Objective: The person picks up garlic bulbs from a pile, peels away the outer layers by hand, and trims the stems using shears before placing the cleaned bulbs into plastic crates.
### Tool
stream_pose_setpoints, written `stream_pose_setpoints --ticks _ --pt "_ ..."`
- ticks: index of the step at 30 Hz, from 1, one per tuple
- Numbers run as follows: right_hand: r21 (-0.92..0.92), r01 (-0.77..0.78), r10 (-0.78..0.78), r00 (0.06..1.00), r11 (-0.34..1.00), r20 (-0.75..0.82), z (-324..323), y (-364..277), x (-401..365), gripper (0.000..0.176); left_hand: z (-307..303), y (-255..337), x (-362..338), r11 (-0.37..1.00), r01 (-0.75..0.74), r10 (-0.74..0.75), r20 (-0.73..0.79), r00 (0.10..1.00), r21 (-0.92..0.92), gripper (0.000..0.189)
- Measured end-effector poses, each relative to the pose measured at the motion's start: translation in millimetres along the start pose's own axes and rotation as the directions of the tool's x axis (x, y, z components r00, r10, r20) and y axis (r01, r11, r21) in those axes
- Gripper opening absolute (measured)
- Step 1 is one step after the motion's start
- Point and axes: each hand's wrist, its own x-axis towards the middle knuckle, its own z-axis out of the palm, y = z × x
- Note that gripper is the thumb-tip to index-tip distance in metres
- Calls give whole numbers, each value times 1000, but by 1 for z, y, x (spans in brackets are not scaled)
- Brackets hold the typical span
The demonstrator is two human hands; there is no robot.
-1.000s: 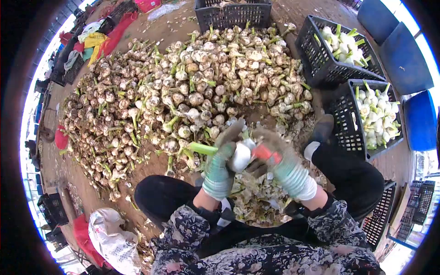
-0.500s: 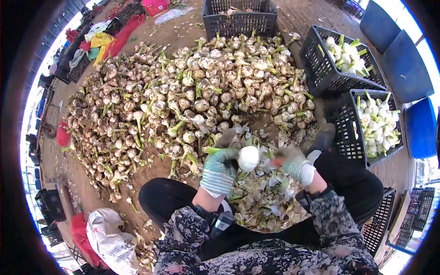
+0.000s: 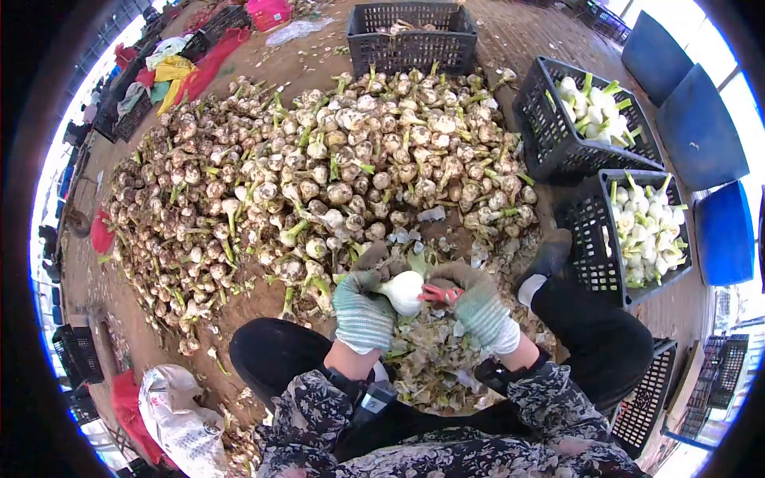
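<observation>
A peeled white garlic bulb (image 3: pixel 403 292) is gripped by my left hand (image 3: pixel 363 307), which wears a striped, soiled glove. My right hand (image 3: pixel 476 307), gloved too, is closed on a small red tool (image 3: pixel 441 294) whose end meets the bulb's right side. Below both hands lies a heap of loose peelings (image 3: pixel 434 358). Beyond them spreads a large pile of unpeeled garlic (image 3: pixel 319 167) with green and brown stems.
Two black crates (image 3: pixel 570 155) of white peeled garlic stand at the right, beside blue chair-like panels (image 3: pixel 701 131). Another black crate (image 3: pixel 410 52) is behind the pile. A white sack (image 3: pixel 179 414) lies at the lower left.
My right hand has moved left and brought the red tool against the bulb. My left hand, with the bulb, has shifted slightly left and down. The view has tilted a little.
</observation>
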Motion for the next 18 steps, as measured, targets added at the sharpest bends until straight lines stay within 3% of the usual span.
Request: stream_pose_setpoints --ticks 1,2,3,4,5,6,7,8,9,10,11,12,13,14,15,16,17,18 --pt "54 -159 158 987 986 14 -1 0 2 31 1 1 3 1000 -8 8 -1 1000 -3 47" --pt "-214 63 -55 997 975 46 0 1 7 35 1 1 5 999 -36 36 -32 999 -2 46" --pt "-214 59 -49 997 975 53 -1 0 8 35 0 1 6 998 -60 60 -64 996 -1 45" --pt "39 -132 134 991 990 -30 -2 -3 10 42 1 1 9 999 -52 51 -191 980 2 46" --pt "298 -293 325 943 909 -65 -3 -8 13 50 4 3 9 999 -53 51 -194 980 -3 46" --pt "193 -65 73 997 979 -32 -9 4 19 62 8 5 6 999 -31 33 -168 985 13 47" --pt "192 -66 73 997 979 -31 -7 5 20 62 11 7 6 999 -11 15 -140 990 34 48" --pt "-91 105 -100 993 990 61 3 -2 23 58 11 4 5 1000 -27 27 -116 993 4 45" --pt "-345 289 -233 953 893 195 10 -6 24 55 12 3 4 1000 -27 27 -118 993 2 45" --pt "-516 319 -251 947 795 199 14 6 23 67 15 3 2 994 -64 69 -45 997 93 46" --pt "-518 322 -251 946 793 204 8 9 31 67 18 2 0 978 -109 105 33 994 179 47" --pt "-163 23 -4 994 986 112 -3 11 44 68 26 2 -3 850 -331 273 193 942 409 55" --pt "233 -287 264 957 929 123 -17 13 58 68 38 -1 -8 830 -409 356 204 912 379 59" --pt "553 -180 201 979 813 24 -41 18 71 67 34 3 -5 813 -383 357 144 923 439 61" --pt "797 -34 172 981 603 -88 -68 22 85 66 27 8 -3 795 -353 362 81 929 494 62" --pt "914 96 71 988 395 -135 -88 6 98 64 17 8 2 796 -357 372 69 926 488 62" --pt "968 201 -11 979 150 -202 -100 -11 111 62 2 6 10 857 -266 286 23 958 442 62" --pt "885 252 -70 967 391 -244 -103 -2 129 63 -5 6 13 903 -171 192 -13 981 393 61"
